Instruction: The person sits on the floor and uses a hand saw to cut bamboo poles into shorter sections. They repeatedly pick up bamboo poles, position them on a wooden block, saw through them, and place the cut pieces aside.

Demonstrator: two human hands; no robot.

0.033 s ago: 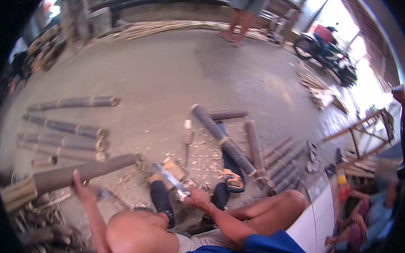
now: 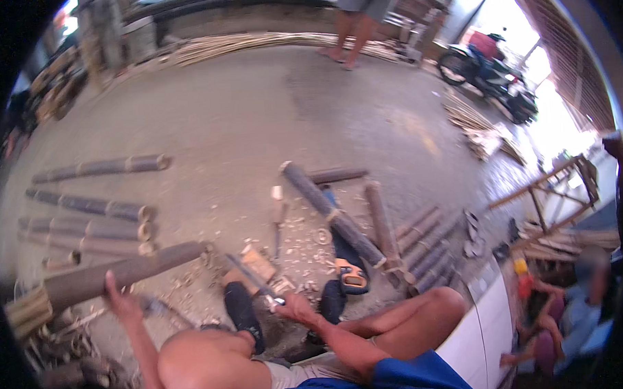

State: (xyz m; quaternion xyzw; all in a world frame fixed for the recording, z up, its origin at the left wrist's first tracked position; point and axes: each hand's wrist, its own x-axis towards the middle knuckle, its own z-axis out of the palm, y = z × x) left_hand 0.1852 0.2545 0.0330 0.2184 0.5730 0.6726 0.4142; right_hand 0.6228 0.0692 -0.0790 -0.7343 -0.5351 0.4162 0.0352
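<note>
The left hand (image 2: 120, 302) steadies the thick bamboo pole (image 2: 125, 271), fingers wrapped over it. Right of the pole, the right hand (image 2: 296, 307) grips a blade (image 2: 249, 275), probably a machete. Shavings (image 2: 301, 240) beyond suggest trimming is underway; uncut poles (image 2: 85, 209) wait behind.

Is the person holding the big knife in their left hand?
No, the knife is gripped in the right hand, while the left hand rests on a thick bamboo pole.
</note>
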